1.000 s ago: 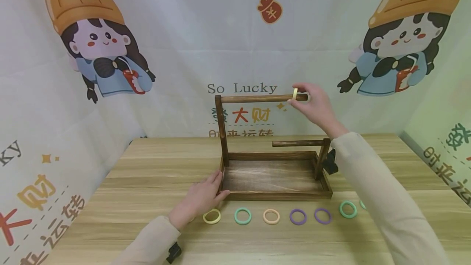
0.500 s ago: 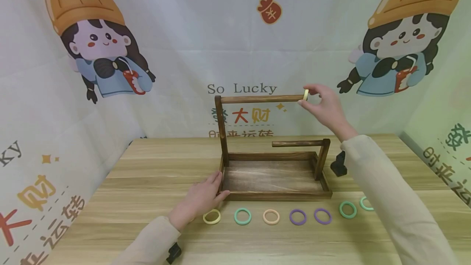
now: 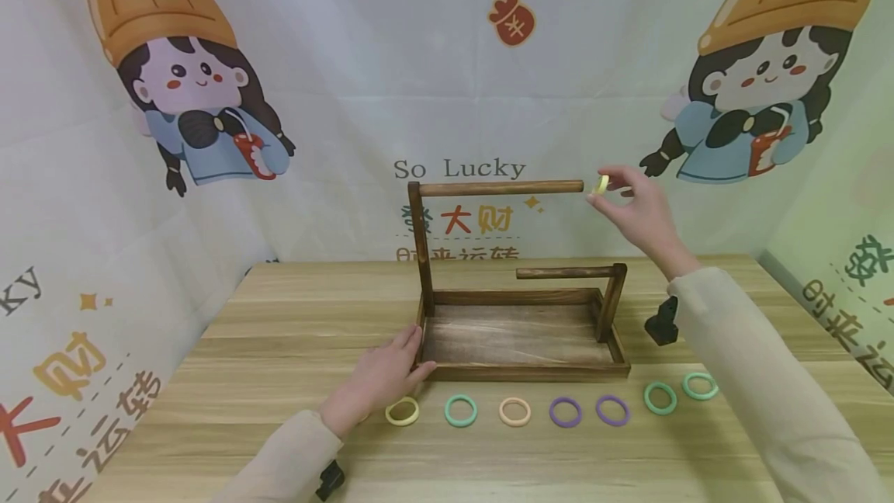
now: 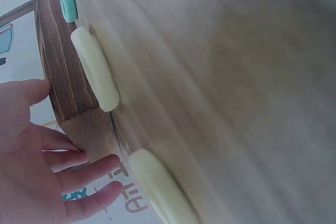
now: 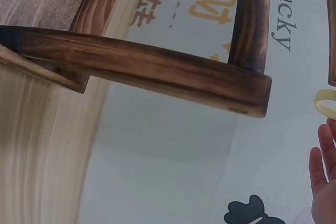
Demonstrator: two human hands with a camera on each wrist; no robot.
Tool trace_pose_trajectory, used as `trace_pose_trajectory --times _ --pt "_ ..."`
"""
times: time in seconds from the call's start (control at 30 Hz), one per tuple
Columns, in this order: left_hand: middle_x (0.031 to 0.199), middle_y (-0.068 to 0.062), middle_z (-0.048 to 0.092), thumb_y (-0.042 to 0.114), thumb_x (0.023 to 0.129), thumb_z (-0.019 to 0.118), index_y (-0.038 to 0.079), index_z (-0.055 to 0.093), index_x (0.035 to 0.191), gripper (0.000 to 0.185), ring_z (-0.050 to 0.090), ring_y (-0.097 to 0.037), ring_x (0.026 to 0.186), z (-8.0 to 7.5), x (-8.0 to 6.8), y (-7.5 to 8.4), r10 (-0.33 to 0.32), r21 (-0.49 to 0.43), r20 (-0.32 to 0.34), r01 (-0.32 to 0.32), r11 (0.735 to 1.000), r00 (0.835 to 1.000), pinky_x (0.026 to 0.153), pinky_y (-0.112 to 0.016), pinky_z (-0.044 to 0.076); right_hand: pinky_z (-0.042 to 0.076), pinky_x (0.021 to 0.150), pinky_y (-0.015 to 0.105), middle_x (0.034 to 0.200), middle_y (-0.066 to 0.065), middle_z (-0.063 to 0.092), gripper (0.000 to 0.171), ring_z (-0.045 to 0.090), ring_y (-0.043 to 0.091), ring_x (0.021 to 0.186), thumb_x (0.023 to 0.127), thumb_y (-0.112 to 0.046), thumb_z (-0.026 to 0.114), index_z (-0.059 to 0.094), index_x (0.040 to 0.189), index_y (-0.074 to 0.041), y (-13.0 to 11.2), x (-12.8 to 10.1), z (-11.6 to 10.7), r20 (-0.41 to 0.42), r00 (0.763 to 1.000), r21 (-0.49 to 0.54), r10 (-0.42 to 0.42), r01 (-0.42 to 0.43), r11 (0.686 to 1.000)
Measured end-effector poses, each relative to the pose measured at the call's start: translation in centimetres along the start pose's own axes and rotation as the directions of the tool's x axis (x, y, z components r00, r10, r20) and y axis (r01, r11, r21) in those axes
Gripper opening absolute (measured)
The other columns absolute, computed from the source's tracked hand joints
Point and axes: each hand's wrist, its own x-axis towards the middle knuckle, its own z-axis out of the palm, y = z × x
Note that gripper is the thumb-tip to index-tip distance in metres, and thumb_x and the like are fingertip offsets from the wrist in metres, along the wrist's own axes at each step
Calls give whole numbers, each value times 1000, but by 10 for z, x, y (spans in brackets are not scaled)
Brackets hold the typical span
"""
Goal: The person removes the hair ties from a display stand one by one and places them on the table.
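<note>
A dark wooden rack (image 3: 524, 371) stands on the table, a shallow tray with a tall left post carrying an upper bar (image 3: 499, 188) and a short right post carrying a lower bar (image 3: 569, 272). Between thumb and fingers, my right hand (image 3: 639, 212) pinches a pale yellow ring (image 3: 603, 185) just off the upper bar's free right end. The right wrist view catches the ring (image 5: 321, 103) by the bar's tip. My left hand (image 3: 380, 375) rests on the tray's front left corner, its fingers (image 4: 89, 174) spread and fairly straight, thumb touching the front wall.
In front of the tray lies a row of rings on the wooden table (image 3: 279, 317): a yellow ring (image 3: 402, 423), a green ring (image 3: 461, 423), an orange ring (image 3: 514, 423), two purple ones and more green ones rightward. A printed cloth (image 3: 349, 99) hangs behind.
My right hand has drawn the yellow ring rightward along the upper bar and off its free end. The left hand and the rack have stayed in place.
</note>
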Motion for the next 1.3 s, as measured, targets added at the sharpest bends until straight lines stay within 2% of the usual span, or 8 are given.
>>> trace_pose_trajectory --times 0.17,0.3,0.53,0.7,0.9,1.17,1.3 --pt "134 -19 34 44 91 42 -5 35 132 64 43 -38 111 0 0 0 -1 3 2 1 1000 1000 82 -51 40 40 77 40 99 16 57 36 51 27 90 80 -12 65 55 111 2 6 -9 -6 -5 999 25 41 -41 999" --pt "134 -19 34 44 91 42 -5 35 133 64 43 -38 111 0 0 0 0 1 3 0 1000 1000 82 -51 40 41 75 29 97 13 57 36 51 23 88 81 -16 65 55 112 0 9 -18 -11 -10 997 26 79 -79 997" --pt "135 -19 33 44 91 42 -4 34 133 64 43 -39 111 0 0 1 -2 -13 5 2 1000 1000 83 -52 38 40 71 17 95 13 56 36 51 18 86 81 -14 64 54 113 2 14 -34 -19 1 997 37 74 -74 997" --pt "135 -18 33 45 91 41 -4 34 133 65 42 -39 112 0 1 0 -6 -25 4 6 1000 1000 84 -53 37 40 70 15 93 11 56 36 49 7 82 81 -15 65 55 112 1 20 -45 -23 11 995 39 101 -101 994" --pt "135 -19 34 44 91 43 -4 34 133 65 42 -40 111 0 0 1 -6 -24 3 6 1000 1000 83 -55 36 40 68 12 94 13 56 36 48 0 81 81 -13 65 55 112 3 26 -60 -29 19 993 57 117 -118 991" --pt "134 -20 34 43 91 43 -5 35 132 64 42 -40 111 0 0 0 -1 -17 -4 1 1000 1000 83 -53 38 40 67 12 92 7 57 37 49 -2 80 81 -11 64 53 112 5 36 -81 -38 17 992 67 125 -126 990" --pt "134 -20 34 43 91 43 -6 35 132 64 43 -39 111 0 0 0 4 -13 -5 -4 1000 1000 82 -52 39 40 67 10 91 4 57 34 51 0 79 81 -12 64 55 111 3 47 -92 -42 7 991 140 137 -137 981"
